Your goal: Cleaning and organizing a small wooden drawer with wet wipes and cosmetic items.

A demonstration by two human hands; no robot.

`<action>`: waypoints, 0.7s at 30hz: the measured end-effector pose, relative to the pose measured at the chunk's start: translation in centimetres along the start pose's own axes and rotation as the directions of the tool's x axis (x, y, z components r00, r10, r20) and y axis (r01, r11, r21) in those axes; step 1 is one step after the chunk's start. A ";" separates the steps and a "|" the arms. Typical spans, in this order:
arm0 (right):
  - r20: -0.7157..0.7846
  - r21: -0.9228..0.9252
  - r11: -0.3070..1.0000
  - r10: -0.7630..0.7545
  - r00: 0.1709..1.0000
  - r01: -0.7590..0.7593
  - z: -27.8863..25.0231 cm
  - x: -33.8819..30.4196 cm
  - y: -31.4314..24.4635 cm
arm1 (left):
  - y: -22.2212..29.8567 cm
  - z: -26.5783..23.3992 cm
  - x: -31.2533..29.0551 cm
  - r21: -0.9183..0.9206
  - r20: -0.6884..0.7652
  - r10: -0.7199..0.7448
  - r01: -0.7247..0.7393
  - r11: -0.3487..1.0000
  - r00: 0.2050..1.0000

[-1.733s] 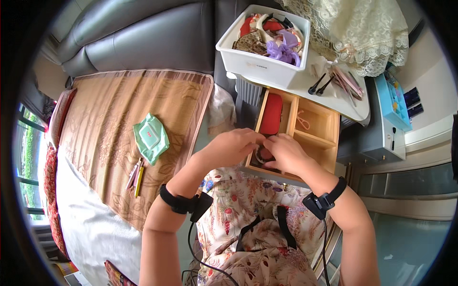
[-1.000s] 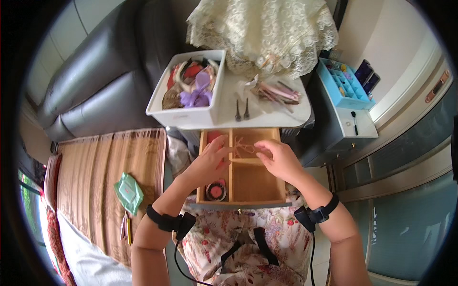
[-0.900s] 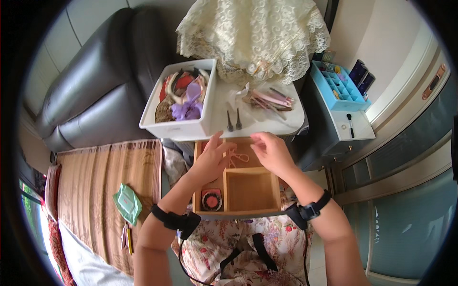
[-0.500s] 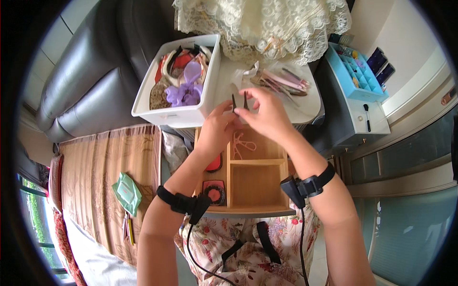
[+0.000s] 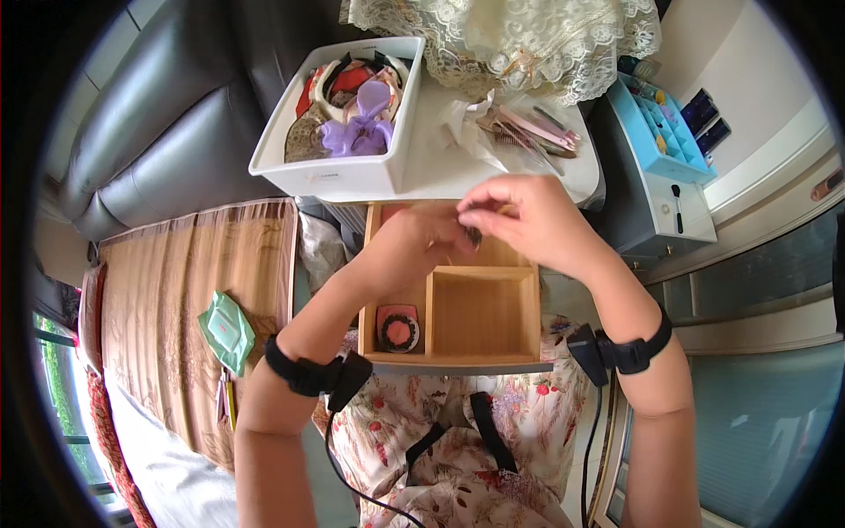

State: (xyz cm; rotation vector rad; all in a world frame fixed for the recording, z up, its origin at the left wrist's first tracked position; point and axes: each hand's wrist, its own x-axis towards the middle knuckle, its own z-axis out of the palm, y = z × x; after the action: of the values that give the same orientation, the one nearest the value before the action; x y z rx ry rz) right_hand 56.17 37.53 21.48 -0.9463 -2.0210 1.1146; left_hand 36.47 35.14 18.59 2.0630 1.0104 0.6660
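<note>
Over the far half of an open wooden drawer [image 5: 481, 359], my two hands meet. Closed fingers of my left hand [image 5: 421, 242] are around a small dark thing [image 5: 473, 236], mostly covered by the fingers. Close beside it, my right hand [image 5: 524, 211] pinches at a dark bit near the left fingertips; what it grips is largely hidden. In the drawer's near left compartment sits a pink item with a black beaded-looking ring [image 5: 399, 331]. The near right compartment shows bare wood.
A white bin [image 5: 339, 182] of headbands and a purple bow-shaped piece [image 5: 359, 136] stands behind left. Combs and slim tools [image 5: 537, 132] lie with clear plastic on the white tabletop [image 5: 431, 172]. A blue divided organizer [image 5: 673, 163] stands right; a green packet [image 5: 226, 333] lies left.
Two thin dark prongs stood upright between my fingers before; now a dark piece shows lower between the hands. My right hand has shifted right and lower, and the view has moved slightly.
</note>
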 end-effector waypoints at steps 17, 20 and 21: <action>-0.031 -0.268 0.962 -0.052 0.998 0.042 7.7 -3.9 5.8 | -4.2 4.1 -4.1 0.199 -0.146 -0.058 0.087 0.976 0.988; -0.034 -0.287 0.958 0.009 0.999 -0.018 7.4 -4.0 5.8 | -5.0 4.3 -4.1 0.207 -0.136 -0.070 0.097 0.973 0.988; -0.037 -0.288 0.957 0.012 0.999 -0.023 7.3 -4.1 5.8 | -5.1 4.3 -4.0 0.221 -0.119 -0.051 0.077 0.972 0.992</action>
State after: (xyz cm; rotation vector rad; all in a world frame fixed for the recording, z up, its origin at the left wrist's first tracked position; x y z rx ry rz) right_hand 54.24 33.29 12.41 -1.1213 -2.1885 0.8170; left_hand 35.02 32.31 11.44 2.1959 1.2626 0.6659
